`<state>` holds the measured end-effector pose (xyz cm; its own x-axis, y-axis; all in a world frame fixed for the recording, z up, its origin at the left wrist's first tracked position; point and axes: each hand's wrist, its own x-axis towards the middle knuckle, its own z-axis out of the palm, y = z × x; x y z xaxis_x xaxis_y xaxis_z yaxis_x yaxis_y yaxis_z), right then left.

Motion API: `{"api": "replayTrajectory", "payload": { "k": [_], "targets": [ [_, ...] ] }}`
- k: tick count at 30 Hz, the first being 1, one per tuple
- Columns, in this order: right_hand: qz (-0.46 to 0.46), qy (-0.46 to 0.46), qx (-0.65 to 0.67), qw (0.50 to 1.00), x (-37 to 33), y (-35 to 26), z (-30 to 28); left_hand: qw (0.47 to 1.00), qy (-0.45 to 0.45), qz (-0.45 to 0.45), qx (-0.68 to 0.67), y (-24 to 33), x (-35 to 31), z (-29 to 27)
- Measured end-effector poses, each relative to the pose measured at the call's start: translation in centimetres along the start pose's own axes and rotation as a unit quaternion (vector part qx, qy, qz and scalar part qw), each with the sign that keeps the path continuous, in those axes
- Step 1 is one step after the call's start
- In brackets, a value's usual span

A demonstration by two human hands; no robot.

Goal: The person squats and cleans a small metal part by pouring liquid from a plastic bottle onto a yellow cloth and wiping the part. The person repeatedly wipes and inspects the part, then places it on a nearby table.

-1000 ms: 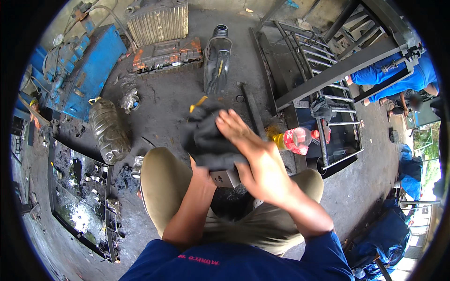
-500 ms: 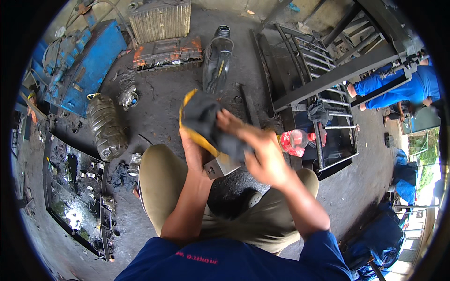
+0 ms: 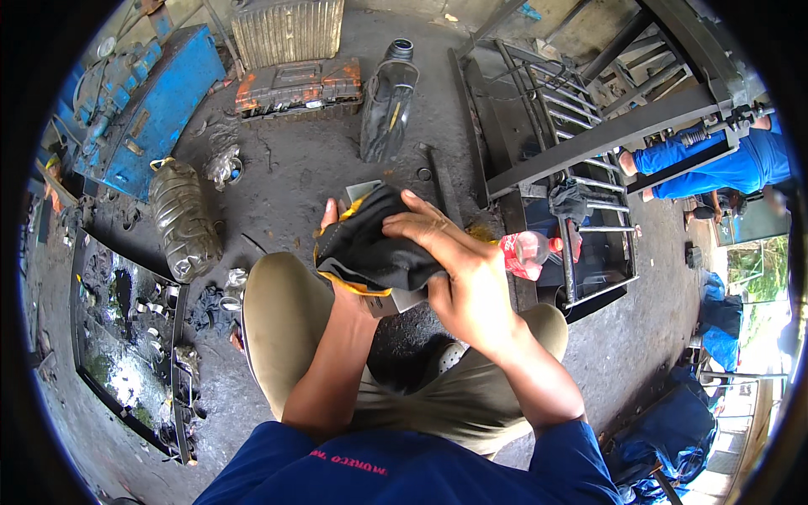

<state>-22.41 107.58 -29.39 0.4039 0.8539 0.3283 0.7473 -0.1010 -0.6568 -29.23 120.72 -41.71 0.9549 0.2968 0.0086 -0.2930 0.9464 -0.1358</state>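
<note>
Tray (image 3: 126, 380), lower left of the frame, is holding dark liquid and small metal pieces. Blue machine (image 3: 156, 118), upper left, is standing above it. Jug (image 3: 183, 219), grimy, is lying left of centre. Radiator (image 3: 286, 34), top of the frame, is sitting just behind an orange-and-black toolbox (image 3: 299, 86).

Left hand (image 3: 352, 301), centre, is clasping a grey block (image 3: 404, 301) from the left; cloth is hiding most of its fingers. Cloth (image 3: 370, 244), black with yellow edging, is draping over the block at frame centre, both ends of which are showing. Right hand (image 3: 467, 273) is pressing the cloth onto the block, fingers lying across the top, thumb bearing on the near side.

Soda bottle (image 3: 526, 255), red-labelled, is lying just right of that hand. Rack (image 3: 604, 226), barred, is filling the upper right. Person (image 3: 732, 164) in blue is showing at far right.
</note>
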Motion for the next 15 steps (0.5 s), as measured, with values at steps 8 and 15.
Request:
{"api": "replayTrajectory", "payload": {
  "k": [8, 15],
  "targets": [
    [0.067, -0.037, 0.065, 0.995, -5.6, -4.0, -1.3, 0.950, 0.218, 0.049, 0.217, 0.7, -0.1, 2.9],
    [0.251, 0.230, -0.023, 0.940, -4.2, -3.1, -2.1, 0.946, 0.264, 0.038, 0.185, -1.2, -0.3, 4.0]
  ]
}}
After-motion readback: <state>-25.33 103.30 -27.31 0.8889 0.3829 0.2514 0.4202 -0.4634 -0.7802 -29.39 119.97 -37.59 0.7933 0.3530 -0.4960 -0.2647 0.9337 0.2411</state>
